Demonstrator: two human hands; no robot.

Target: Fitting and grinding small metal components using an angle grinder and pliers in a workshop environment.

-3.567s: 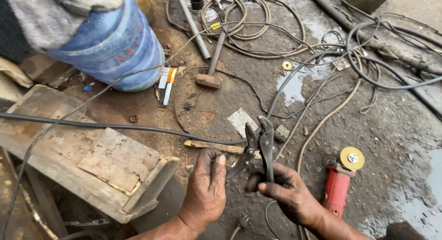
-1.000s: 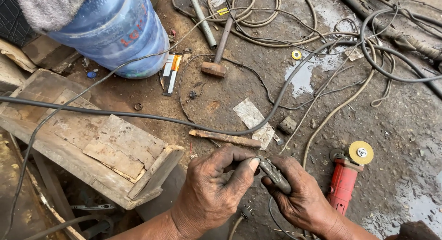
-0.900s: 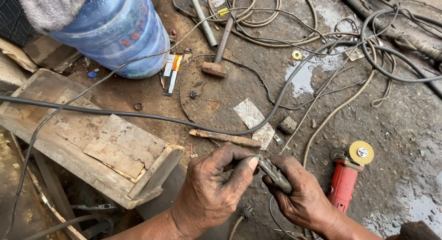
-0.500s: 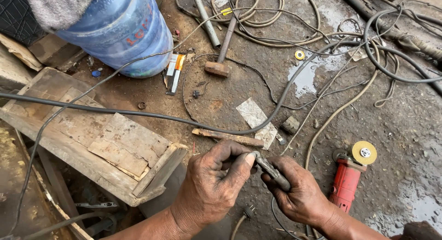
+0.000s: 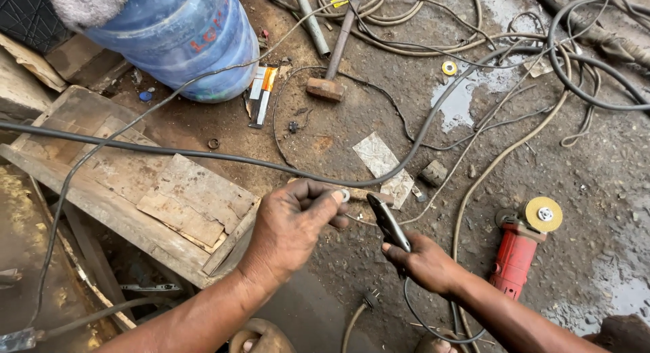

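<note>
While our left hand (image 5: 288, 228) pinches a small metal piece (image 5: 344, 195) at its fingertips, fingers together on it, a plank (image 5: 122, 184) lies just left of it, with a blue jug (image 5: 172, 38) beyond. The piece sits just beside the black cable (image 5: 203, 155), which crosses the floor (image 5: 596, 190). Our right hand (image 5: 423, 261) holds pliers (image 5: 388, 221), fingers wrapped on the handles; whether the jaws are closed, we cannot tell. Risks, as we judge them: the tiny piece could slip from the pinch and vanish in the floor debris; the plier tips, near the left fingers, could nip them. A puddle (image 5: 460, 106) lies near the cables, and a red grinder (image 5: 518, 248) lies near the right wrist.
</note>
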